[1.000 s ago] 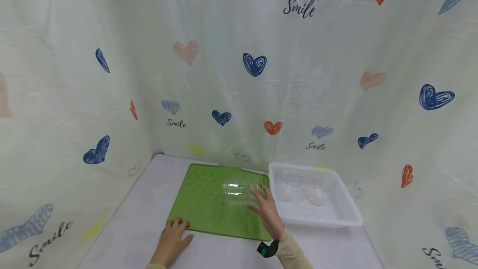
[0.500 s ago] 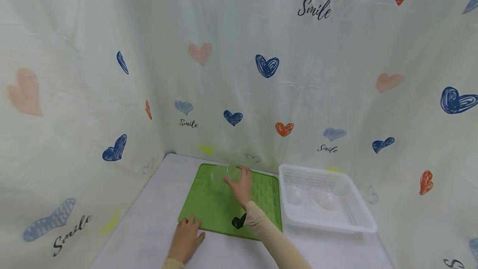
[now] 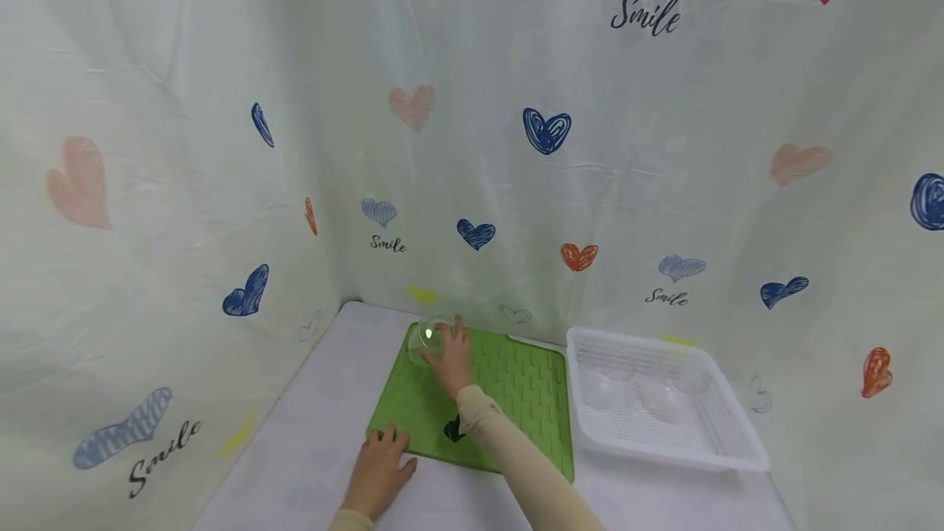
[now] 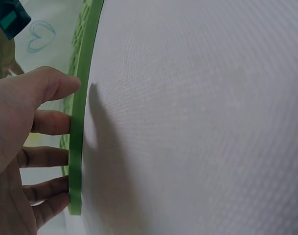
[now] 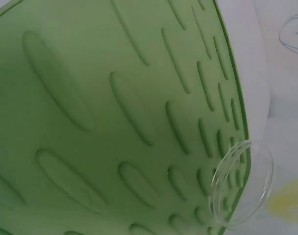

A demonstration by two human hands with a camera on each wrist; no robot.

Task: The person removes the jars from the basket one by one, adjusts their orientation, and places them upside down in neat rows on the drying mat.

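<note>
My right hand grips a clear glass over the far left corner of the green ribbed mat. The glass is see-through and its outline is faint; in the right wrist view its round rim overlaps the mat's corner, and the hand is out of that view. At the mat's near left corner rests my left hand. In the left wrist view its relaxed fingers and thumb touch the mat's green edge.
A white perforated basket stands right of the mat, with several clear round glasses inside. The white table meets a hanging curtain with printed hearts at the back and sides.
My right hand has carried the glass leftward and away from me, from the mat's right half to its far left corner, turning it from lying sideways. My left hand stays at the mat's edge.
</note>
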